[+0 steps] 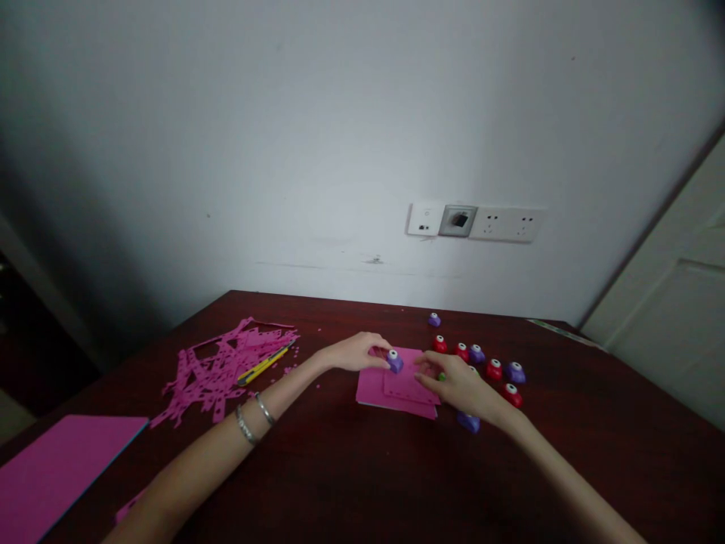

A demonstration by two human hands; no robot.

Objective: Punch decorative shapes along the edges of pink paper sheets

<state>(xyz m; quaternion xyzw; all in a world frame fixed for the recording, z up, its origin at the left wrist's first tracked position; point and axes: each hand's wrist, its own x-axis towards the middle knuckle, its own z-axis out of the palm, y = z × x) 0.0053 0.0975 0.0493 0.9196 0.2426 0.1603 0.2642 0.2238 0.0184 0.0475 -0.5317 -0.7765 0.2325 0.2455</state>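
Observation:
My left hand (pixel 362 352) pinches a purple craft punch (pixel 395 363) with a white round top, over the upper part of a small pink paper sheet (pixel 405 384). Along that sheet's lower edge runs a row of small marks. It lies on a larger pink sheet (pixel 371 389). My right hand (pixel 453 378) hovers at the right side of the sheets, thumb and forefinger curved but apart. Under its palm a bit of a green punch (pixel 442 376) shows, mostly hidden. Another purple punch (pixel 469 421) sits just below the right wrist.
Several red punches (pixel 494 369) and purple punches (pixel 515 372) stand on the right of the dark table (pixel 340 468). Pink paper scraps (pixel 226 370) and a yellow utility knife (pixel 263 366) lie left. A large pink sheet (pixel 68 468) is at the near left; the wall (pixel 317 151) rises behind.

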